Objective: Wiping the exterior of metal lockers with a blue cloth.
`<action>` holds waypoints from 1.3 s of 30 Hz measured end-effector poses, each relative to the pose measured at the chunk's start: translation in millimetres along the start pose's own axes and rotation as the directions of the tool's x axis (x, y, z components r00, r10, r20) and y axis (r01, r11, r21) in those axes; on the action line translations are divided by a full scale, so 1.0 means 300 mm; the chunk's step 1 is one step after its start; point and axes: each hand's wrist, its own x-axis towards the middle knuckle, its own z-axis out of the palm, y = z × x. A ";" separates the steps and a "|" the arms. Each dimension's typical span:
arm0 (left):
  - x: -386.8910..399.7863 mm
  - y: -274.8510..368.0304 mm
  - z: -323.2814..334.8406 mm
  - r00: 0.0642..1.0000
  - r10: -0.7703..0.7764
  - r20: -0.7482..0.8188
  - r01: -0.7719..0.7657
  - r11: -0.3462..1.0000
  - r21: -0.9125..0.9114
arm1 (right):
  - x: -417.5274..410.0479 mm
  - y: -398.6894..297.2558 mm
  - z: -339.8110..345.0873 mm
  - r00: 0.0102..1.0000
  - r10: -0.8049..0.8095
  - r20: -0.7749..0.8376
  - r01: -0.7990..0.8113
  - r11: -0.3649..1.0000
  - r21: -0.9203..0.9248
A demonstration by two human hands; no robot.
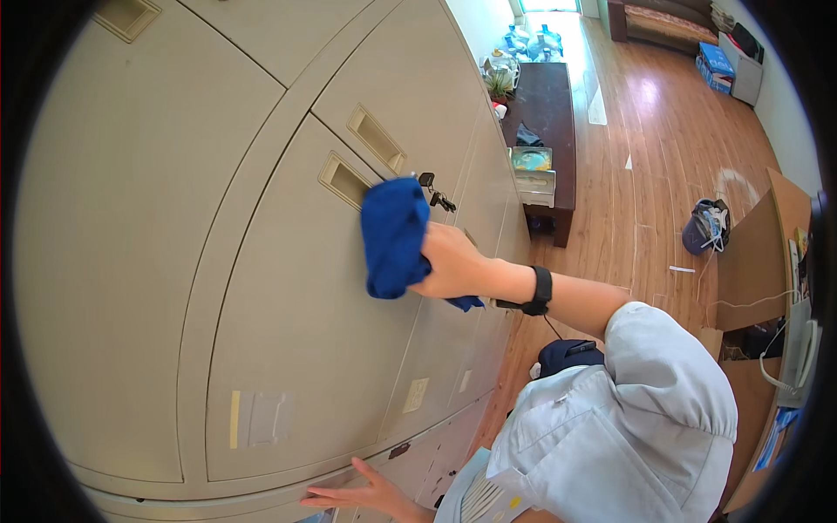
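Note:
My right hand point(454, 258), with a black band on the wrist, grips a bunched blue cloth point(394, 238). The cloth lies at the face of a beige metal cabinet point(294, 274) and overlaps the end of a recessed handle point(344, 178). Just beyond it, a small bunch of keys point(439, 195) hangs from the door. At the bottom of the view is my left hand point(363, 493), fingers spread and holding nothing. It is near the ledge below the cabinet doors; whether it touches is unclear.
A dark wooden table point(546, 104) bears a plant and boxes, with large water bottles point(533, 42) behind it. On the wood floor stands a filled waste bin point(706, 225), beside a desk point(752, 255) with a corded telephone point(801, 356). Blue boxes point(715, 67) sit farther off.

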 end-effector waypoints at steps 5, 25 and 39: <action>-0.001 -0.040 0.038 0.999 -0.006 0.033 0.004 0.997 0.071 | -0.010 -0.002 -0.013 0.995 0.045 0.091 -0.047 0.999 0.018; 0.001 -0.085 0.115 0.991 0.079 -0.108 -0.053 0.972 0.228 | 0.129 -0.171 0.149 0.979 -0.084 -0.187 0.076 0.996 -0.047; -0.001 -0.081 0.152 0.976 0.095 -0.198 -0.046 0.970 0.238 | -0.288 0.108 0.294 0.992 -0.082 0.092 0.092 0.990 -0.105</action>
